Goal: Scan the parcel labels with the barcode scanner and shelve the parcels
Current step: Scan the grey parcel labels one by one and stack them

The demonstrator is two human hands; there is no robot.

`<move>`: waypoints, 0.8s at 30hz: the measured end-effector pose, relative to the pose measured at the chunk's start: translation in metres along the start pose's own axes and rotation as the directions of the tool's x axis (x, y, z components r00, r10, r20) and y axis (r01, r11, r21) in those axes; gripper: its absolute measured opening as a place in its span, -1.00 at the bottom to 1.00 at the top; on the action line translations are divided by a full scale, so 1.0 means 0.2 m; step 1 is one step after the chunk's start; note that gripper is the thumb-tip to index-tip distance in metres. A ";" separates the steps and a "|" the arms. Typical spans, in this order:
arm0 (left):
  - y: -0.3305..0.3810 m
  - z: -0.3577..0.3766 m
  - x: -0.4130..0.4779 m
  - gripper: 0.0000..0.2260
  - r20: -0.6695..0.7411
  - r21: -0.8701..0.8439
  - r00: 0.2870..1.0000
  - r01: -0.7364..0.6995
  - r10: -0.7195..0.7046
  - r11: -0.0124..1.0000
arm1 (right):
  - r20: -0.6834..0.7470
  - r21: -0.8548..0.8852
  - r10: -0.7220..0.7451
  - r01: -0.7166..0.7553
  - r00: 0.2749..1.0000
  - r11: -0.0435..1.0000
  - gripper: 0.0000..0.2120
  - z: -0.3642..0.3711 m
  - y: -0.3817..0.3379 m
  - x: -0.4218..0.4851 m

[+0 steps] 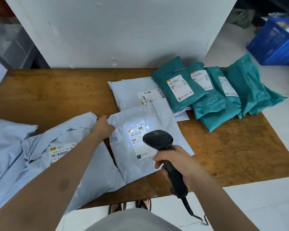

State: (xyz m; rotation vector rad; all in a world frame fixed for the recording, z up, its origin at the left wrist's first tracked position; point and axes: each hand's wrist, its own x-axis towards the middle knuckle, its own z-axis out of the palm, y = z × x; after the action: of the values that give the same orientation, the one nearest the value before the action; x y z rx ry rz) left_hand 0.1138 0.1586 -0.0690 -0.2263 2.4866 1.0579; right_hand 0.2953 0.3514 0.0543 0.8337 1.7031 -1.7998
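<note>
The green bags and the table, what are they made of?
The green bags look like thin plastic film: they crinkle and catch a soft shine, with paper-looking labels stuck on top. The table looks like wood or a wood board with a worn brown varnish: it shows blotchy stains and dark specks. From the picture alone I can't be sure it is solid wood.

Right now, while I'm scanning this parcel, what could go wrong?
Glare: the barcode scanner lights the glossy white parcel, so its label may misread. The left hand pinches only its edge, so it could slide. The scanner cable hangs off the table and might snag.
</note>
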 end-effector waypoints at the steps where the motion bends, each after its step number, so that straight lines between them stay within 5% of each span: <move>1: -0.01 0.00 0.00 -0.83 0.000 0.002 1.000 -0.008 0.008 1.000 | 0.003 -0.002 0.009 -0.009 1.000 1.000 -0.94 0.01 0.00 0.00; 19: -0.02 0.01 0.03 -0.91 0.044 -0.066 0.999 0.033 -0.030 0.997 | 0.009 -0.006 0.049 -0.049 0.999 0.999 -0.93 0.04 0.02 0.01; 24: 0.02 -0.02 -0.04 -0.88 0.083 -0.228 0.991 -0.079 0.100 0.970 | -0.033 0.004 0.015 -0.014 0.999 1.000 -0.92 0.03 0.03 0.01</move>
State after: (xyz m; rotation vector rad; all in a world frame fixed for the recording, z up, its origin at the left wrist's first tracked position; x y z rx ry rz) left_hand 0.1191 0.1589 -0.0602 -0.1279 2.3115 1.3566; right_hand 0.2976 0.3440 0.0488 0.8802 1.7103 -1.7898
